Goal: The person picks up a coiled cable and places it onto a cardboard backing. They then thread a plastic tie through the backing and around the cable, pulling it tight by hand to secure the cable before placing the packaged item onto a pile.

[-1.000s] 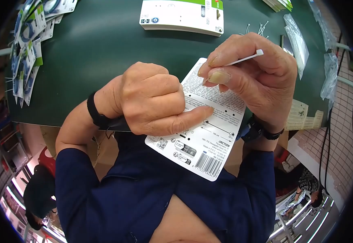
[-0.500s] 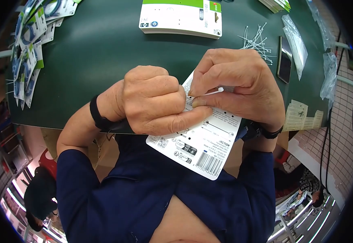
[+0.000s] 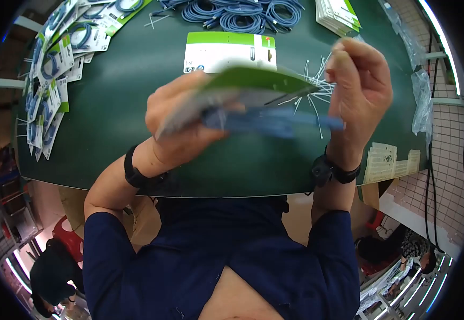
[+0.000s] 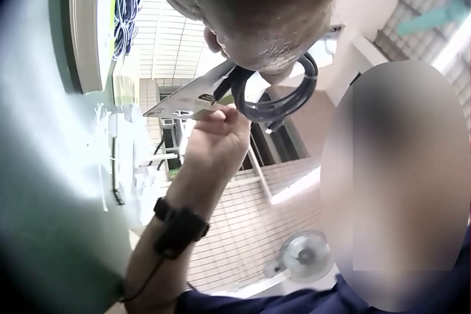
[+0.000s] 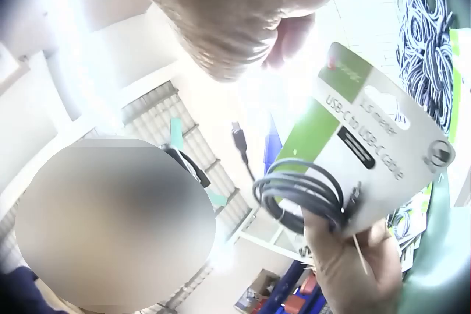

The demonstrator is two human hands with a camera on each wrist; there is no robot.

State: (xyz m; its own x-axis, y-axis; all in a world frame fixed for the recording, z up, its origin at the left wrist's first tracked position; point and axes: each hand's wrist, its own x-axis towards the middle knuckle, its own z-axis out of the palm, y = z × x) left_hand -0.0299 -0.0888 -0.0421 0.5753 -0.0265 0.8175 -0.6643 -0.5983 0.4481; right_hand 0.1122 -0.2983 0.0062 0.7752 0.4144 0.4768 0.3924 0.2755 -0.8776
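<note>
A white and green cable card (image 3: 258, 80), blurred in the head view, is gripped at its left edge by my left hand (image 3: 170, 109). A coiled blue-grey USB-C cable (image 5: 298, 192) hangs against its printed front, one plug sticking out. The thin white tail of a cable tie (image 5: 360, 251) shows beside the left thumb in the right wrist view. My right hand (image 3: 362, 88) is raised to the right of the card, fingers bent loosely, nothing visible between them. Behind that hand lies a scatter of white cable ties (image 3: 317, 90).
A stack of blank cards (image 3: 229, 53) lies ahead on the green table (image 3: 120, 122). Further back are coiled blue cables (image 3: 242, 16) and another card stack (image 3: 336, 16). Carded cables (image 3: 50, 90) pile up at the left; plastic bags (image 3: 421, 96) lie along the right edge.
The card has turned from its printed back to its front, showing the coil. My right hand, which pinched a cable tie at the card, has moved away up and right without it.
</note>
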